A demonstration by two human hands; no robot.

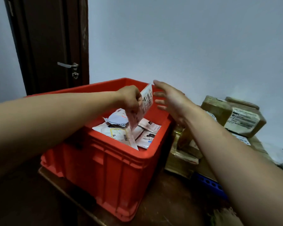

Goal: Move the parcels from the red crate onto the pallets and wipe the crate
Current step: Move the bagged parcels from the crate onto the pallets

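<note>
Left hand [129, 98] pinching pink parcel [145, 103] over red crate [104, 168], right hand [171, 101] fingers [162, 86] spread, taped boxes [240, 118] beside crate

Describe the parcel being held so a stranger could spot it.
Start at the big red plastic crate in the centre. Above its opening, the left hand pinches a flat pink-and-white printed pouch. Unlike the parcels lying flat inside, it hangs upright.

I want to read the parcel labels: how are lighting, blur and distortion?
Head view: dim, bluish light; wide-angle bending tilts the door; the pink parcel in the left hand is motion-smeared, the right hand soft; labels in the red crate unreadable.
</note>
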